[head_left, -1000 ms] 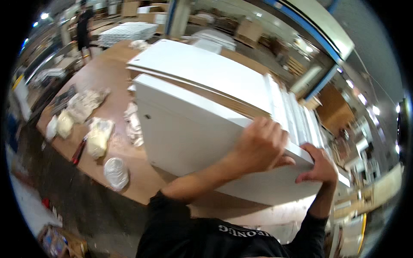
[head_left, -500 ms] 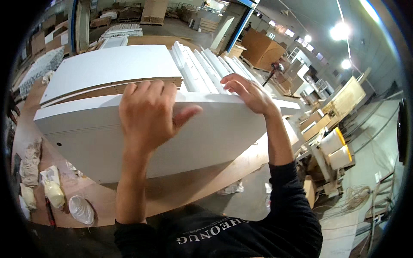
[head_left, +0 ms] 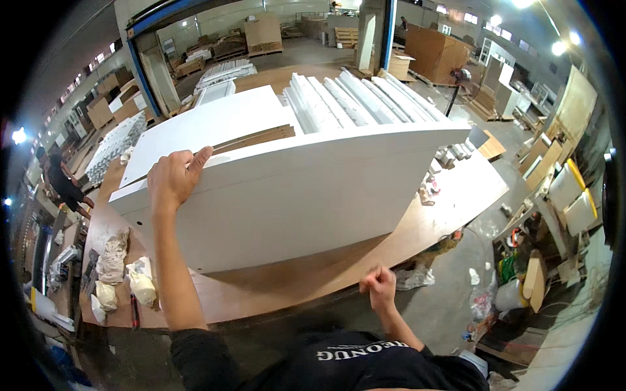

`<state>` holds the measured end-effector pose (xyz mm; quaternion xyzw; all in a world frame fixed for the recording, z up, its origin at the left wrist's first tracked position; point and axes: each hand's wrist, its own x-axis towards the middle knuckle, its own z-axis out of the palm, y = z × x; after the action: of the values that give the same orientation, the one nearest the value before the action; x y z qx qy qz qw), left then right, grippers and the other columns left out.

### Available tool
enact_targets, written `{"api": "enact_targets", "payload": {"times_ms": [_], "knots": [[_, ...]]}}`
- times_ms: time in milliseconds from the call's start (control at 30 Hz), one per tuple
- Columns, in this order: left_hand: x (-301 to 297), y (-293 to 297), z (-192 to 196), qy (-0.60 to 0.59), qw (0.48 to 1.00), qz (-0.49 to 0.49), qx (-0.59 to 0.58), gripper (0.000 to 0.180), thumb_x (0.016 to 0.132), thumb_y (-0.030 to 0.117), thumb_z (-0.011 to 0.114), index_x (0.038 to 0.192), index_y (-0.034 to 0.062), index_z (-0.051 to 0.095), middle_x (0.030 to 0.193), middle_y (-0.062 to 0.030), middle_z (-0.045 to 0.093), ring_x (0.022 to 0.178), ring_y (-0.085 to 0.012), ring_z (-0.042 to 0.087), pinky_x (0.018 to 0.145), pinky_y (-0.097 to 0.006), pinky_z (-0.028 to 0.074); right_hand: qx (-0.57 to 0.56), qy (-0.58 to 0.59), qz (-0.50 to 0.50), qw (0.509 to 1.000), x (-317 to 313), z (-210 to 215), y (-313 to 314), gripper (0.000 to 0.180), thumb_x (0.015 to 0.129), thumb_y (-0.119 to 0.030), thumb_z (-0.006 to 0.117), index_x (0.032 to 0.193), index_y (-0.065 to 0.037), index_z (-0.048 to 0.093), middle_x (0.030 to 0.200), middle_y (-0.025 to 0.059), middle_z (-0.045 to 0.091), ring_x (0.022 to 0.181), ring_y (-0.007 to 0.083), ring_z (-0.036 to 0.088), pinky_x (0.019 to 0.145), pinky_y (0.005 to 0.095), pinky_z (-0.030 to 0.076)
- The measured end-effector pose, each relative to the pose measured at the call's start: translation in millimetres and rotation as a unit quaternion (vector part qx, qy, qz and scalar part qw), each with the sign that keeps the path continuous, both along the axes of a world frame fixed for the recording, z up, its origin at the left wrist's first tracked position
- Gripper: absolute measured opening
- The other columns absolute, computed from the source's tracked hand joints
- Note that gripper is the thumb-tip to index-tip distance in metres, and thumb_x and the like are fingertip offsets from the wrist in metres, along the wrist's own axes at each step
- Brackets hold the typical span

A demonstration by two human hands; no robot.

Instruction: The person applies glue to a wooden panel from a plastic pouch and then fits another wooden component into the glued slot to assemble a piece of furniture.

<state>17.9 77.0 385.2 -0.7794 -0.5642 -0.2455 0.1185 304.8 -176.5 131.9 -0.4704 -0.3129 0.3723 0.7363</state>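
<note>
A long white panel (head_left: 313, 195) stands on its edge along the workbench, with two small dark holes near its left end. My left hand (head_left: 173, 177) is closed over the panel's top edge toward the left, thumb lying along it. Apart from the panel, my right hand (head_left: 380, 287) hovers by the bench's front edge with its fingers curled in; I see nothing in it. Directly behind the upright panel lie flat white boards (head_left: 215, 124) with brown edges. To their right are several long white strips (head_left: 352, 98) side by side.
The brown-topped workbench (head_left: 293, 287) carries cloth-like bundles (head_left: 140, 280) and a red-and-black tool (head_left: 135, 311) at its left. Small metallic pieces (head_left: 450, 155) sit past the panel's right end. Another person (head_left: 64, 182) is at far left. Buckets (head_left: 512, 294) and wood scraps stand at right.
My right hand has left the panel's top edge and dropped toward the bench front, its fingers curling. My left hand now holds nearer the panel's left end. The view has shifted.
</note>
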Motion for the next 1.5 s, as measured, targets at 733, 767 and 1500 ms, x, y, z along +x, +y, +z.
{"api": "enact_targets", "payload": {"times_ms": [733,767,1500], "knots": [[-20,-18,-16,0.038,0.981,-0.107,0.157,0.054,0.081,0.06,0.048,0.083,0.0071,0.06,0.073,-0.0095,0.059,0.071,-0.0276,0.056,0.066,-0.039,0.037,0.166,-0.655,-0.144,0.723,-17,210,61,0.031,0.075,-0.029,0.068,0.092,-0.005,0.058,0.086,0.0069,0.06,0.08,0.0258,0.056,0.072,0.037,0.043],[-28,-20,-12,0.038,0.975,-0.148,0.162,0.054,0.079,0.06,0.051,0.087,0.007,0.06,0.077,-0.0098,0.059,0.074,-0.0275,0.057,0.068,-0.04,0.038,0.183,-0.676,-0.153,0.698,-27,231,79,0.041,0.069,-0.031,0.072,0.098,-0.006,0.058,0.092,0.0078,0.061,0.088,0.0292,0.055,0.079,0.0407,0.042],[29,-34,-15,0.031,0.983,-0.155,0.097,0.061,0.06,0.058,0.071,0.087,0.0049,0.059,0.079,-0.0073,0.063,0.075,-0.0195,0.061,0.07,-0.037,0.04,-0.006,-0.777,-0.119,0.618,-54,234,164,0.065,0.052,-0.039,0.082,0.104,-0.01,0.056,0.1,0.0056,0.059,0.099,0.0233,0.053,0.094,0.0368,0.037]]}}
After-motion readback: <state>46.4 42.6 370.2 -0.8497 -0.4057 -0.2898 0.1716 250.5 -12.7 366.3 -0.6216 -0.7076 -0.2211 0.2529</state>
